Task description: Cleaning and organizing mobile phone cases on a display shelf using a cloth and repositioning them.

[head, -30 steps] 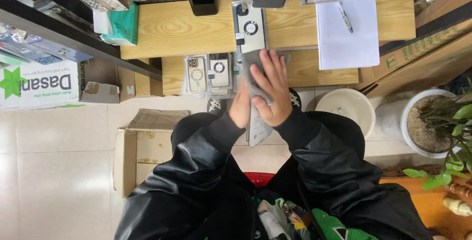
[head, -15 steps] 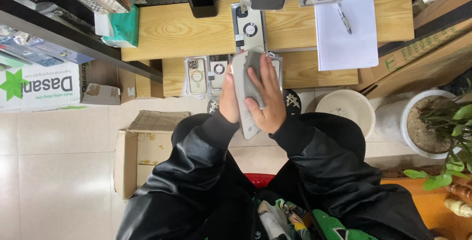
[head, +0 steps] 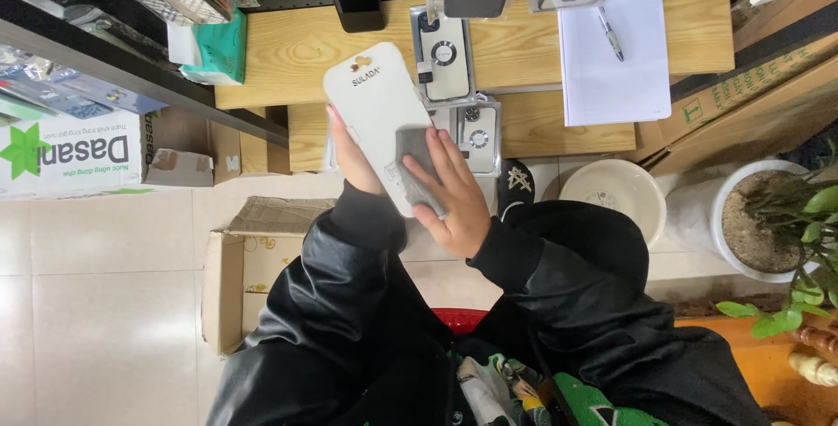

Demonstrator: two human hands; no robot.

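- Two bare hands at frame centre, both on one white flat package (head: 377, 116), which stands tilted, its top end toward the upper left of centre.
- Left hand (head: 353, 154): fingers wrapped behind the package's left edge, grasping it; thumb side visible along that edge.
- Right hand (head: 454, 195): fingers spread and laid flat, pressing a small grey cloth (head: 417, 168) against the lower right of the package face. Not clenched.
- Package position: held in the air above the lower wooden shelf (head: 559, 129), partly covering boxed phone cases (head: 478, 129) lying there.
- Upper wooden shelf (head: 288, 51): one more boxed case (head: 443, 55), a white notepad (head: 607, 68) with a pen (head: 609, 33) on it at upper right, green tissue pack (head: 223, 46) at upper left.
- Lower left: open cardboard box (head: 240, 269) on tiled floor.
- Right edge: white bowl (head: 615, 195), potted plant (head: 768, 216).
- Sleeves black.
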